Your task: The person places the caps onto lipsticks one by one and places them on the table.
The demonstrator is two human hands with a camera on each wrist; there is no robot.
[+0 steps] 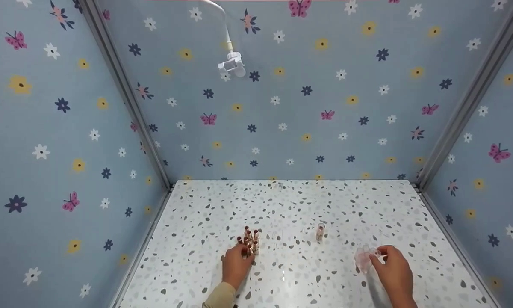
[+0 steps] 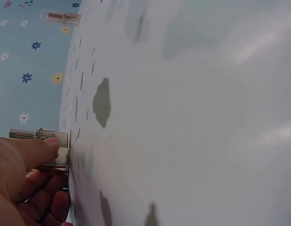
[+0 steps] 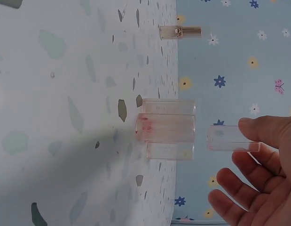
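Several gold lipsticks (image 1: pixel 255 244) with dark red tips stand in a tight cluster on the speckled table. At their near left side my left hand (image 1: pixel 236 266) pinches one lipstick tube (image 2: pixel 53 162), thumb against its shiny side; the fingers partly hide it. My right hand (image 1: pixel 395 271) holds a clear lipstick cap (image 3: pixel 223 136) between thumb and fingers. That cap is just above a group of clear, pinkish caps (image 3: pixel 166 128) standing upright on the table. Between the two hands, farther back, stands a single lipstick (image 1: pixel 320 233) with a clear cover over it.
The white speckled table (image 1: pixel 290 201) is enclosed by blue flowered walls (image 1: pixel 282 94) with grey metal corner posts (image 1: pixel 124 90). A white clamp (image 1: pixel 232 66) hangs on a bent arm before the back wall, well above the table.
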